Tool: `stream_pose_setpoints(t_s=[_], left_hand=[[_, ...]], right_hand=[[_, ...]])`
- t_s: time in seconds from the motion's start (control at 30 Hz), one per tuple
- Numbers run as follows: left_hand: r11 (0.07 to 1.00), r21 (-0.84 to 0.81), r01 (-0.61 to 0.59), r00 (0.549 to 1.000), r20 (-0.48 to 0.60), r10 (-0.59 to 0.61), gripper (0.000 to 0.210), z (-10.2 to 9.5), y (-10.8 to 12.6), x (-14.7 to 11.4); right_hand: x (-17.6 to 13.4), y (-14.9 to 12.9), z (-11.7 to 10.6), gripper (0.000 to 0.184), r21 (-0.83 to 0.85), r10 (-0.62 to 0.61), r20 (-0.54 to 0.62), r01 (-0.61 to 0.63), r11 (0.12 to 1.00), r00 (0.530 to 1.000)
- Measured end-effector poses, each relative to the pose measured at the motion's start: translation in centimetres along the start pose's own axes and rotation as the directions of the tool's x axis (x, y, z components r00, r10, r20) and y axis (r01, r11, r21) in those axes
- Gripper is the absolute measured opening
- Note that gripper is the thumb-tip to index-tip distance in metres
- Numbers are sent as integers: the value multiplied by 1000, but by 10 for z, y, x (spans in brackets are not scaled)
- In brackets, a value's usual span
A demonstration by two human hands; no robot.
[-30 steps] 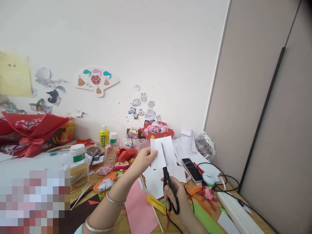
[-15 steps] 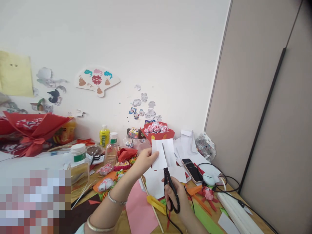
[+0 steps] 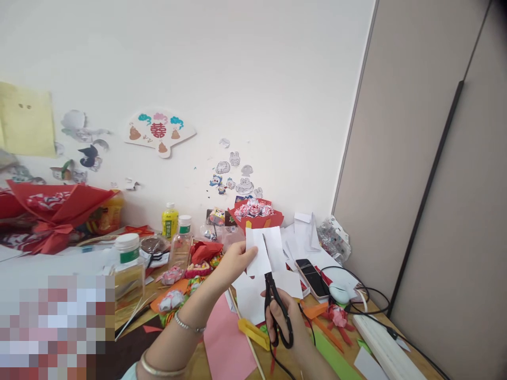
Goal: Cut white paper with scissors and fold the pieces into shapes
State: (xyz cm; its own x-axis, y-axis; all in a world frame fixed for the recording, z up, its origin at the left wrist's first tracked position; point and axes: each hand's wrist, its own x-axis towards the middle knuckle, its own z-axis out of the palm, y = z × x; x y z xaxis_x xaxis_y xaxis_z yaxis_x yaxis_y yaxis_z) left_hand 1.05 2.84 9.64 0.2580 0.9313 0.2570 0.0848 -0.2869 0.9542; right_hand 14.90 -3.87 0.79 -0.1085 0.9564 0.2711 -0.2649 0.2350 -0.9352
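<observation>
My left hand [image 3: 238, 258] pinches the left edge of a small white sheet of paper [image 3: 256, 254], held up above the table. Black-handled scissors [image 3: 271, 290] sit in my right hand [image 3: 285, 314], their handles spread apart and fingers in the loops. The blades point upward along the middle of the sheet, one blade showing in front of it. Below the held sheet lies a larger white paper [image 3: 249, 301]. Under my wrists are a pink paper sheet [image 3: 229, 343], a thin stick [image 3: 253, 351] and a yellow folded strip [image 3: 253, 332].
A red-wrapped bouquet [image 3: 256, 211] stands against the wall behind the paper. To the right lie a phone [image 3: 312, 277], a white mouse [image 3: 339, 291], black cables and a white power strip [image 3: 386, 345]. Clear jars [image 3: 129, 269] and a yellow bottle [image 3: 170, 220] stand at the left.
The scissors' handles have opened wider in my right hand. My left hand and the sheet have barely moved.
</observation>
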Motion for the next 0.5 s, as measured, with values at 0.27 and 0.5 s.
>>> stream_pose_setpoints(t_s=[0.27,0.5], left_hand=[[995,-70,74,990,121,-65,19,1,2,-4],[998,-14,67,983,170,-64,20,12,4,-9]], right_hand=[[-8,-8,4,45,-51,-61,-13,60,997,998],[-3,0,0,39,-74,-108,-38,105,992,993]])
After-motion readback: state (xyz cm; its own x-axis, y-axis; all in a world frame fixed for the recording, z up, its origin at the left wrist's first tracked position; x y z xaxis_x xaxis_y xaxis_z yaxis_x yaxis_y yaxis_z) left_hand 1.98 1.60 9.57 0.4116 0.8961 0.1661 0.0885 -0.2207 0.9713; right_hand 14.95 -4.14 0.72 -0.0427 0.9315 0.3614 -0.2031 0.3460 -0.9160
